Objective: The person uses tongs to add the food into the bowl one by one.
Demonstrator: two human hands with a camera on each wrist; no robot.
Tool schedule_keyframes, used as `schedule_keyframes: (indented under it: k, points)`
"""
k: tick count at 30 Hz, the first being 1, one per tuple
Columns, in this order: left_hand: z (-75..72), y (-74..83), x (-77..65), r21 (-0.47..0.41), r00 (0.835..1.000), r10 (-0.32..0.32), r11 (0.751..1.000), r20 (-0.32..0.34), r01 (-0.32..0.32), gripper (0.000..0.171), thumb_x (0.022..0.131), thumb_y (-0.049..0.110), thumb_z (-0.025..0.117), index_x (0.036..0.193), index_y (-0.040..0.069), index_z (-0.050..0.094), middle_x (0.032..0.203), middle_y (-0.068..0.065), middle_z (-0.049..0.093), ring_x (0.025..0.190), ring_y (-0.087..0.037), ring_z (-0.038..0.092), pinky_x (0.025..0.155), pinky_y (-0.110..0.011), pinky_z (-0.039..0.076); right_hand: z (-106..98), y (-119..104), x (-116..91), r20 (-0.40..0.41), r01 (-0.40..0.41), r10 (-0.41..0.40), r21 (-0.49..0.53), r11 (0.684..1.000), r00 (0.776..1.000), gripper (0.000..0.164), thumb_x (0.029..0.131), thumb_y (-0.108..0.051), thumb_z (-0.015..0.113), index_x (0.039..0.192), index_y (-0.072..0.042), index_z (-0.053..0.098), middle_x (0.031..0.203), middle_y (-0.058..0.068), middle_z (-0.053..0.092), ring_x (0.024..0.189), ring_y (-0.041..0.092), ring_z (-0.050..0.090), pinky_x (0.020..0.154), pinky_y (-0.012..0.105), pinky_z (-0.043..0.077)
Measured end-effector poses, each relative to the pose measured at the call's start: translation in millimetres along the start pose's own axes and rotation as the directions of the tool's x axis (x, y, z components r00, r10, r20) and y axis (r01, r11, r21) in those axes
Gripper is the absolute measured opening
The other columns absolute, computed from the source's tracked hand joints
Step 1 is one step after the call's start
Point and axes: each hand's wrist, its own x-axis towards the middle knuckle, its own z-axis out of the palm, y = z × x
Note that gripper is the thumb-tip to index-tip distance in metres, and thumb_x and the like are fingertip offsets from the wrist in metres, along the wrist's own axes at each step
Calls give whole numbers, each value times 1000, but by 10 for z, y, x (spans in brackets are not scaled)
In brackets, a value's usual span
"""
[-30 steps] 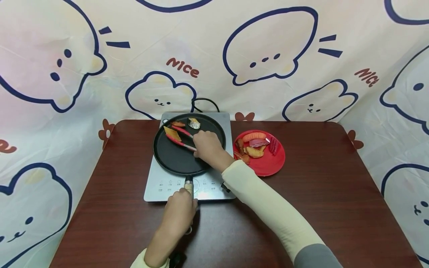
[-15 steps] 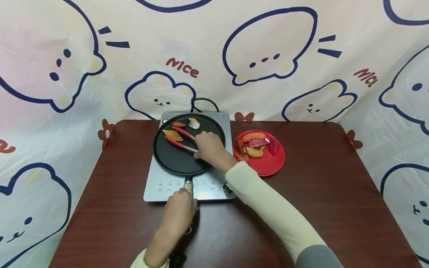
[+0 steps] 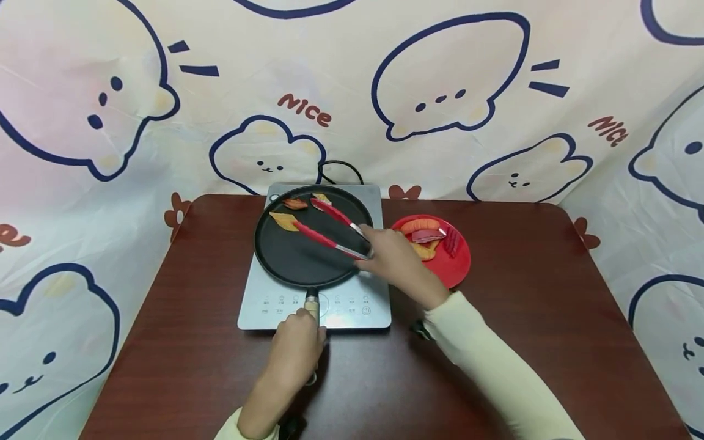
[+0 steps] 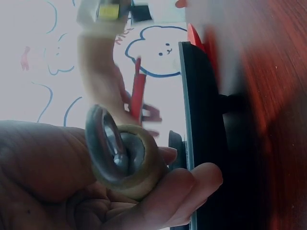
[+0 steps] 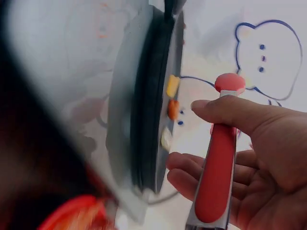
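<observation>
My left hand (image 3: 297, 345) grips the handle (image 3: 311, 304) of a black frying pan (image 3: 308, 260); in the left wrist view the handle's end (image 4: 144, 165) carries a metal hanging ring. Over the pan, my right hand (image 3: 401, 264) holds red-and-silver kitchen tongs (image 3: 315, 234), their arms spread with nothing between them. In the right wrist view my thumb lies across the tongs (image 5: 216, 172). A flat yellow piece of food (image 3: 283, 220) lies in the pan left of the tips. Behind it sits an orange-brown piece (image 3: 295, 203). One tong tip partly covers a pale yellow-edged piece (image 3: 323, 198).
The pan stands on a silver induction cooker (image 3: 253, 308) with a black cable (image 3: 343, 163) behind. To the right, a red plate (image 3: 455, 267) bears several food pieces, including an orange sausage-like one (image 3: 420, 225); my right hand covers its left side. Beneath lies a brown table (image 3: 550, 293).
My right hand has drawn back to the right, and the tongs have moved off the yellow piece. That piece, earlier tilted between the tips, now lies flat in the pan. My left hand stays put.
</observation>
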Motion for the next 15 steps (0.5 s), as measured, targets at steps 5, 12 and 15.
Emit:
schedule_keyframes:
  k: [5,12,15]
  points:
    - [8,13,1,-1,1000,4,1000,-2,-4,24,78,9,75,78,-10,60,63,-14,58,48,-23,58,39,-28,44,-167,396,-429,-11,-89,89,56,995,996,78,70,-33,85,135,-12,48,87,3,66,66,15,59,58,27,53]
    - [17,17,-8,14,1000,-1,1000,-9,1,25,78,9,76,79,-10,60,64,-16,59,51,-26,61,41,-31,46,-269,912,-951,106,-278,274,25,960,956,92,68,-38,86,141,-4,40,109,17,66,79,21,61,61,32,57]
    - [8,20,0,15,1000,-1,1000,-8,1,26,78,10,76,80,-11,60,64,-17,59,51,-27,61,41,-32,46,-264,1048,-1096,135,-280,279,-14,960,951,86,67,-36,87,135,-1,45,104,18,65,77,20,61,60,33,56]
